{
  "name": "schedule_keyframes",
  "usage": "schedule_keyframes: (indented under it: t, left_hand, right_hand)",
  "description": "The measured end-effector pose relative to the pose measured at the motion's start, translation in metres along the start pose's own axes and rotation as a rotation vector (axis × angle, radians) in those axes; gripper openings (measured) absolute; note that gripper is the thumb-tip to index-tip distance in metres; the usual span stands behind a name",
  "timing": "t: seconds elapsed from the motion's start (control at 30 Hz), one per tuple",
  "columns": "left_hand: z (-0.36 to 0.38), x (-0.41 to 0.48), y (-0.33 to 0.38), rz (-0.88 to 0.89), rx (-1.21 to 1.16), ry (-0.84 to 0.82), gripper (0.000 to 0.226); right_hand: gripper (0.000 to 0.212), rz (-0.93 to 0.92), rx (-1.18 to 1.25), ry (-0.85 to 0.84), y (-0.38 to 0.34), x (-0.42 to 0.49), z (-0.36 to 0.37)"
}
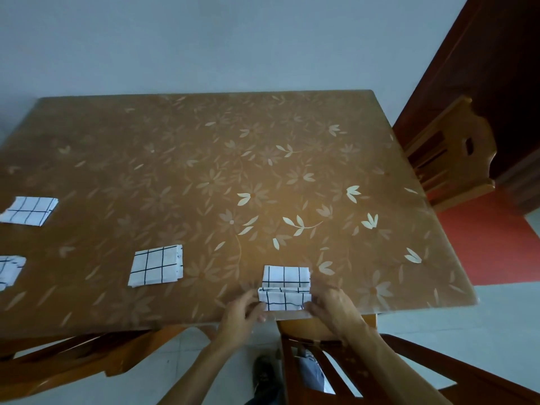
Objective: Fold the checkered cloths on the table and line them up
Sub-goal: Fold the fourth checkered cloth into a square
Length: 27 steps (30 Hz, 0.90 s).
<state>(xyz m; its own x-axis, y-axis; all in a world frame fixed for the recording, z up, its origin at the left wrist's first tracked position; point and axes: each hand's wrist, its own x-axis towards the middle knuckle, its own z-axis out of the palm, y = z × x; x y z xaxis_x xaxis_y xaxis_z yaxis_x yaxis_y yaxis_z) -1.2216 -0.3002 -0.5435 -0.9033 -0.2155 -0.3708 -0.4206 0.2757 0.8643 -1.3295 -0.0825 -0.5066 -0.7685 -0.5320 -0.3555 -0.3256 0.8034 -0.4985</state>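
A white cloth with black checks (pixel 285 287) lies at the table's near edge, its near half lifted into a fold. My left hand (pixel 241 315) pinches the fold's left end. My right hand (pixel 333 309) pinches its right end. Three folded checkered cloths lie to the left: one (pixel 157 266) at the near middle, one (pixel 29 211) at the far left, and one (pixel 8 271) cut off by the left frame edge.
The brown table (pixel 233 171) has a floral cover. A wooden chair (pixel 450 159) stands at its right side, another chair back (pixel 350 363) sits just under my right arm, and wooden furniture (pixel 87 358) lies below the near left edge.
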Motion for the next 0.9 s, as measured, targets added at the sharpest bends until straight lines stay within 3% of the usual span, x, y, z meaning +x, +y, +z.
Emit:
schedule_keyframes:
  t: [0.07, 0.3, 0.6, 0.77, 0.83, 0.9]
  left_hand:
    - [-0.001, 0.0, 0.001, -0.058, -0.062, 0.056, 0.021]
    - [-0.002, 0.004, 0.01, -0.105, -0.075, 0.108, 0.027]
    - [0.003, 0.016, 0.012, -0.105, 0.174, 0.195, 0.037]
    - [0.004, 0.02, 0.019, -0.045, 0.432, 0.192, 0.037]
    - [0.01, 0.022, 0.019, 0.075, 0.709, 0.193, 0.055]
    - [0.018, 0.023, 0.012, 0.258, 0.922, 0.156, 0.088]
  right_hand:
    - [0.019, 0.104, 0.11, -0.009, -0.003, 0.004, 0.001]
    - [0.011, 0.284, 0.303, 0.103, -0.006, 0.014, 0.01]
    - [0.03, 0.401, 0.38, 0.119, -0.006, 0.025, 0.015]
    - [0.031, 0.435, 0.333, 0.111, -0.008, 0.03, 0.018]
    - [0.031, 0.436, 0.324, 0.113, -0.008, 0.03, 0.02]
    - [0.032, 0.433, 0.297, 0.114, -0.008, 0.03, 0.021]
